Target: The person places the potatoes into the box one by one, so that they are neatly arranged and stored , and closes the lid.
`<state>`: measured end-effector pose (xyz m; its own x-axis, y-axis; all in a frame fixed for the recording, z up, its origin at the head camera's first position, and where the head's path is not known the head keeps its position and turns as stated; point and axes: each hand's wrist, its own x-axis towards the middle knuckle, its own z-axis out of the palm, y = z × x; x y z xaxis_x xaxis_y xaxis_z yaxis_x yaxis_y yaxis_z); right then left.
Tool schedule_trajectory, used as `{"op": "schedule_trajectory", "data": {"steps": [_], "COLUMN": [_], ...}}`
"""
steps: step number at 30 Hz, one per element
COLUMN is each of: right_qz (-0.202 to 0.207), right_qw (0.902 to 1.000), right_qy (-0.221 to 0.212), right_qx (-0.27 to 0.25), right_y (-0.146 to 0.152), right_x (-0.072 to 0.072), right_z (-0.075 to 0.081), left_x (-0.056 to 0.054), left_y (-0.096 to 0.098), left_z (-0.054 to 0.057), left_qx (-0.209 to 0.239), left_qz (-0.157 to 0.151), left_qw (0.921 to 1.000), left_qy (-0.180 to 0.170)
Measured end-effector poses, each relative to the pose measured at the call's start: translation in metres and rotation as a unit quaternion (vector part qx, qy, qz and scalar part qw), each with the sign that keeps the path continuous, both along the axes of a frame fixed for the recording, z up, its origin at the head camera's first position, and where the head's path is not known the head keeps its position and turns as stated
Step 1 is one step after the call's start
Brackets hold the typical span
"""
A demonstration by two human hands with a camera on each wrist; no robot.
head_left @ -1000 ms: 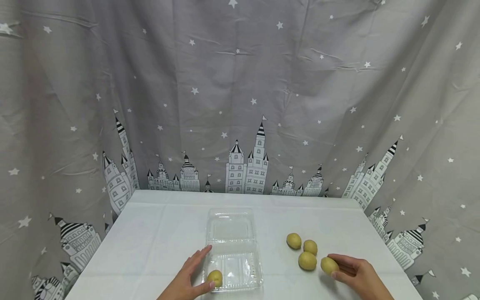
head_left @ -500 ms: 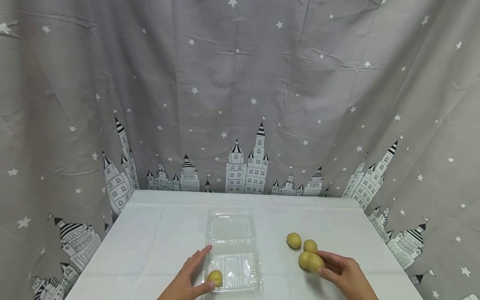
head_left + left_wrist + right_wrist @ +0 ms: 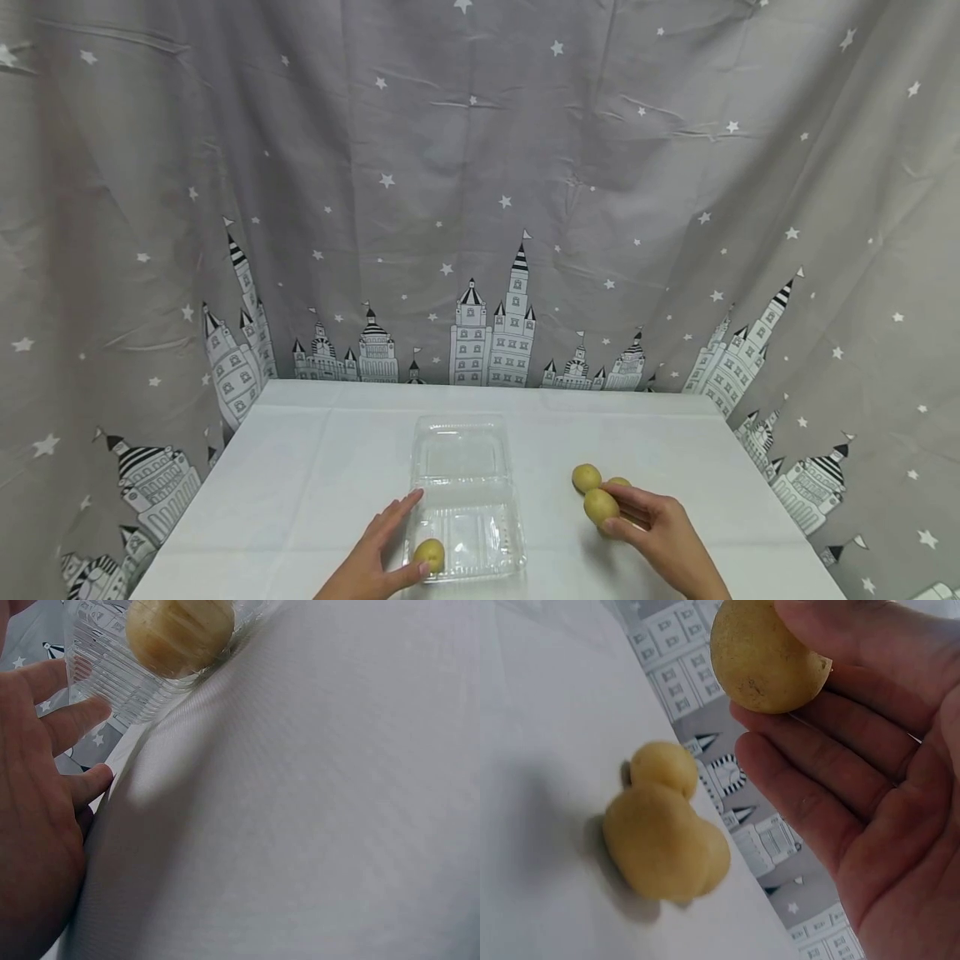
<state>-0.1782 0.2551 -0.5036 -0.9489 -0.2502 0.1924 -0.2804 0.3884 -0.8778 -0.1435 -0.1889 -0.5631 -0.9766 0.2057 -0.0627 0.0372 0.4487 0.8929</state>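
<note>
In the head view my right hand (image 3: 660,533) pinches a small yellow potato (image 3: 602,506) between thumb and fingertips, above the table. The right wrist view shows this held potato (image 3: 765,660) with the other fingers stretched out below it. My left hand (image 3: 382,550) rests at the left side of a clear plastic clamshell box (image 3: 483,533), fingers spread and thumb at the near edge. The box lies with its lid folded back. One potato (image 3: 430,556) sits in its near left corner, close to my left thumb.
Beyond the held potato, another potato (image 3: 587,478) lies on the white table (image 3: 315,467). The right wrist view shows three loose potatoes clustered there, the largest (image 3: 656,840) in front. A grey curtain (image 3: 480,167) with printed castles hangs around the table.
My right hand has carried its potato leftward and slightly away, passing over the loose potatoes, which it now partly hides. My left hand and the box have stayed in place.
</note>
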Motion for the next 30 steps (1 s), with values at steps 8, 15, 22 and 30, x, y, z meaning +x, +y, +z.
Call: {"op": "schedule_trajectory", "data": {"steps": [8,15,22,30], "right_qz": [0.029,0.044,0.068,0.078], "right_qw": [0.9993,0.9983,0.9971,0.9963], "right_qy": [0.022,0.038,0.029,0.032], "right_qx": [-0.002,-0.004,-0.018,-0.011], "right_y": [-0.017,-0.029,-0.044,-0.06], "right_x": [-0.009,-0.016,-0.023,-0.028], "right_z": [-0.003,-0.003,-0.001,-0.002], "left_x": [0.0,-0.001,-0.001,-0.002], "left_y": [0.0,-0.001,-0.001,0.001], "left_z": [0.001,0.0,0.0,-0.001], "left_qx": [-0.003,-0.002,0.0,-0.002], "left_qz": [0.002,-0.006,-0.002,0.01], "left_qw": [1.0,0.9999,0.9999,0.9998], "left_qy": [-0.001,0.015,0.014,-0.014]}}
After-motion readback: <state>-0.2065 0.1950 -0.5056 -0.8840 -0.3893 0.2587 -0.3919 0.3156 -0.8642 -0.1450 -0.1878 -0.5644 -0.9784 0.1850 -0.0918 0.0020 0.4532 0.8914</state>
